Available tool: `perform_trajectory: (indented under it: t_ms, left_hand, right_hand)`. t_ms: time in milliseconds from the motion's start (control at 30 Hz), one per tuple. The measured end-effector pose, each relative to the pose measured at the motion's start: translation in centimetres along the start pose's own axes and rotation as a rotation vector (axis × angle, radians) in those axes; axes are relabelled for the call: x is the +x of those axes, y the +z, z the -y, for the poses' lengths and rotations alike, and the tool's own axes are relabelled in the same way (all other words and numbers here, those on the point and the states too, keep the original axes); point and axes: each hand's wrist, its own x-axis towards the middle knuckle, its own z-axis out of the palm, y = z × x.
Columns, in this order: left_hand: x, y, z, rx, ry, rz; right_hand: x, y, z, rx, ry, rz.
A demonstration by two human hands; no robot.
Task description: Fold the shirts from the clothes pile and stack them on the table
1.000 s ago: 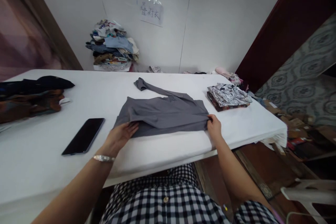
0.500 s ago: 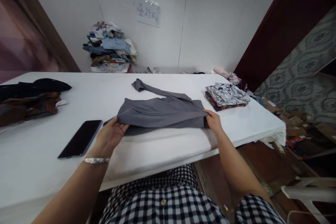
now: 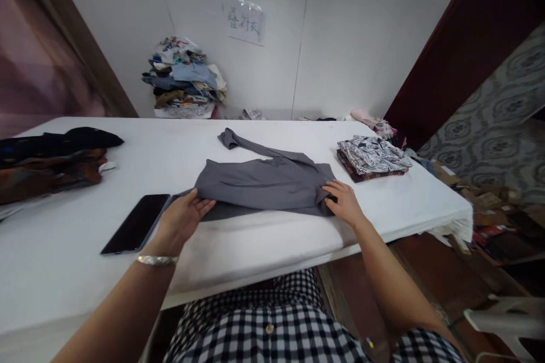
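fingers [image 3: 206,205] holding grey garment [image 3: 264,184], white-covered table [image 3: 272,232], handwritten sign [image 3: 246,24] on pale wall [image 3: 361,28]

A garment [image 3: 264,181] lies on a table [image 3: 153,153] between a person's left hand [image 3: 184,216] and right hand [image 3: 344,203], one sleeve [image 3: 258,147] trailing behind it to the left. A phone [image 3: 137,223] sits left of the garment, with clothes [image 3: 51,173] farther left and a folded stack [image 3: 374,157] to the right. Behind the table, a clothing pile [image 3: 184,82] stands before the wall [image 3: 361,34], left of a sign [image 3: 246,22].
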Motion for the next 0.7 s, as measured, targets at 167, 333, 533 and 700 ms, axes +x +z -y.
perform_trajectory:
  t_ms: [167,333,533,700]
  left_hand:
    - [0.6,1.2,-1.8,0.0,0.155,0.07]
    - [1.4,1.0,-0.4,0.196,-0.017,0.081]
    - [1.4,-1.5,1.2,0.547,-0.034,0.008]
    - [0.1,-4.6,0.8,1.095,0.404,-0.045]
  right_hand:
    - [0.0,0.2,0.0,0.322,0.201,-0.096]
    - [-0.2,0.4,-1.9,0.347,0.394,-0.321]
    - [-1.8,0.4,-3.8,0.421,0.515,-0.174]
    - [-3.9,-0.3,-3.2,0.542,0.406,-0.133]
